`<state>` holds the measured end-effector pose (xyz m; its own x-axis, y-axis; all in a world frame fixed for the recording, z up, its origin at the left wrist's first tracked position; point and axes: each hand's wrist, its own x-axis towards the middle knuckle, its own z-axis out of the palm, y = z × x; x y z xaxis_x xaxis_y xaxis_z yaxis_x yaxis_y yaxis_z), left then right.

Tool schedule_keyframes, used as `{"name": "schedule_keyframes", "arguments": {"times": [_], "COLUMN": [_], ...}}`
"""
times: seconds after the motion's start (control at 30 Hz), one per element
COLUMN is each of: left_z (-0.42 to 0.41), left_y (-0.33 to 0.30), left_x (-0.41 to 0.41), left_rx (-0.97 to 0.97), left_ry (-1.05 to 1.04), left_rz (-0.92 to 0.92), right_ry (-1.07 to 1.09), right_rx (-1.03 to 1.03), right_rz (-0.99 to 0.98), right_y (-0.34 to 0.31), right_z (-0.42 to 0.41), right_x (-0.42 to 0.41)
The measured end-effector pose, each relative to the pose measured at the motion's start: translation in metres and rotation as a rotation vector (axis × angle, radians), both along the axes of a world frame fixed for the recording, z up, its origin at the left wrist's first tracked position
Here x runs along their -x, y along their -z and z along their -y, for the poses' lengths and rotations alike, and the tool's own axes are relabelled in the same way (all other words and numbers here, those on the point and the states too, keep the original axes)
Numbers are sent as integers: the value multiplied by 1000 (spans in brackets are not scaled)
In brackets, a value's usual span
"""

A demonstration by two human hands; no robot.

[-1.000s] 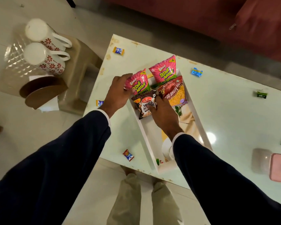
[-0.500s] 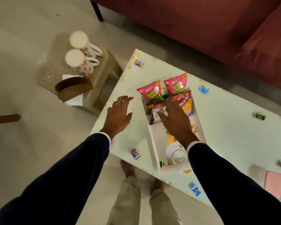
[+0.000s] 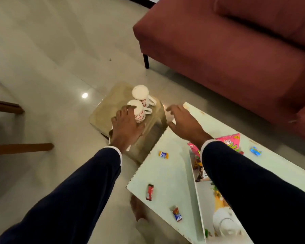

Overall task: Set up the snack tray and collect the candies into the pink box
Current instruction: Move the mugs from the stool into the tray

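Two white mugs with red flowers stand upside down on a low beige stool [image 3: 104, 110] left of the table. My left hand [image 3: 125, 127] is wrapped over the nearer mug [image 3: 140, 111]; the farther mug [image 3: 141, 93] stands free behind it. My right hand [image 3: 185, 124] hovers open over the table's corner, fingers spread toward the mugs. The white tray [image 3: 195, 182] lies under my right sleeve, with pink snack packets [image 3: 231, 141] at its far end and a white pot [image 3: 224, 221] at its near end. Wrapped candies lie loose on the table: an orange one [image 3: 163, 154], a red one [image 3: 149, 191], a blue one [image 3: 255, 150]. The pink box is out of view.
The pale glass table [image 3: 171, 173] ends close to the stool. A dark red sofa [image 3: 236, 59] runs along the far side. Wooden chair legs [image 3: 19, 147] stick in from the left over the tiled floor. My feet show under the table's near edge.
Both hands have left the tray and swung left toward the stool. My left hand has come down onto the nearer mug. The view has turned left with them.
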<state>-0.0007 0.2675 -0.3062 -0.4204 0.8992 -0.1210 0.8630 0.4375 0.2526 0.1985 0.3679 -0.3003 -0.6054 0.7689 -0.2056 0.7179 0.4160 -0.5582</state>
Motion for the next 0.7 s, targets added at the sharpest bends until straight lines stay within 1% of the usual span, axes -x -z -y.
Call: {"name": "schedule_keyframes", "arguments": {"times": [0.07,0.17,0.23,0.37,0.43,0.5,0.57,0.7], "left_z": [-14,-33,-46,-64,-70,-74,-76,-81], "left_y": [17,39,50,66,74,78,82,83], "left_x": [25,47,57,66,70,72,73,79], "left_rx": [0,18,38,103,99,100,117,113], "left_ry": [-38,-15,10,53,70,72,83,78], "left_rz": [15,42,35,-76,-105,-94,-59,112], "right_ry": [14,15,-101,-444,-527,-517,-437,-292], "right_rx": [9,6,-26,-183,-193,-139,-103,-93], "right_rz": [4,38,105,382,438,421,348,214], "right_y": [11,25,31,46,59,69,77,80], "right_z": [-22,-53,-76,-118,-129,-130,-126,-119], "right_x": [32,76,105,158,175,183,187,182]}}
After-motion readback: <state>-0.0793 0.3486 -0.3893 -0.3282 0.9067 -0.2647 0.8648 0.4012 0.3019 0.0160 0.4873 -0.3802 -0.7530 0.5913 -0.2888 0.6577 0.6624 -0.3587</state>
